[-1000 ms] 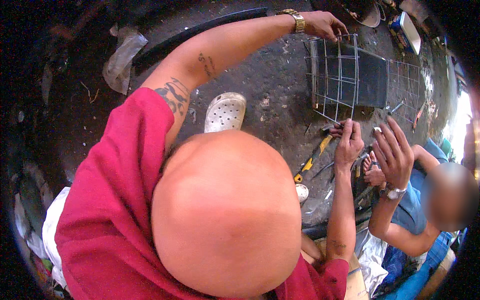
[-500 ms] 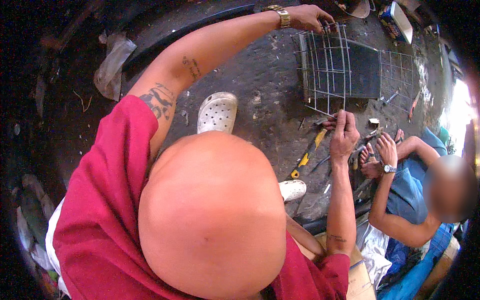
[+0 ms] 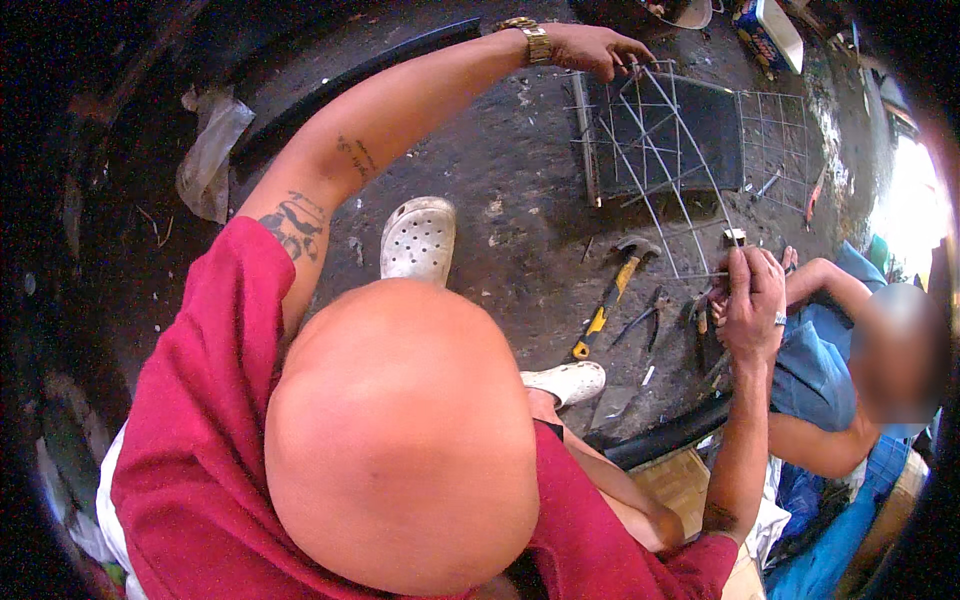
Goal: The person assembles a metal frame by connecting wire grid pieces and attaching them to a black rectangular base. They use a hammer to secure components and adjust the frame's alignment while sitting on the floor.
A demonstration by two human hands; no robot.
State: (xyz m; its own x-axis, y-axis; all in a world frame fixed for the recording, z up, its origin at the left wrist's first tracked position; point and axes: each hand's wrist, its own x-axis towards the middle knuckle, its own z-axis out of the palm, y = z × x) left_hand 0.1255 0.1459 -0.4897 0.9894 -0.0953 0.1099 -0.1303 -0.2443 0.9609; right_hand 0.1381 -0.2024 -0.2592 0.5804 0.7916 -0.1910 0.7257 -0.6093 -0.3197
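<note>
A light wire grid (image 3: 648, 190) hangs slanted between my two hands. At its far end, my left hand (image 3: 598, 50) pinches the wire and wears a gold watch. My right hand (image 3: 752, 300) closes on its near corner. Under the grid lies a dark flat panel (image 3: 712, 140) on the floor, with another wire mesh (image 3: 778, 140) beyond its right side. A hammer (image 3: 608, 305) with a yellow and black handle and a pair of pliers (image 3: 655, 318) lie on the ground, left of my right hand.
At right crouches a person in blue shorts (image 3: 815, 375), one hand partly hidden behind mine. A white-rimmed tub (image 3: 775, 35) stands at the far right. Plastic film (image 3: 215, 155) and a long black strip (image 3: 360, 80) lie left. My pale clogs (image 3: 420, 240) are on the dark floor.
My right hand has moved right and slightly nearer, swinging the near end of the grid rightward so it slants. My left hand has shifted slightly left. The hammer is now more visible.
</note>
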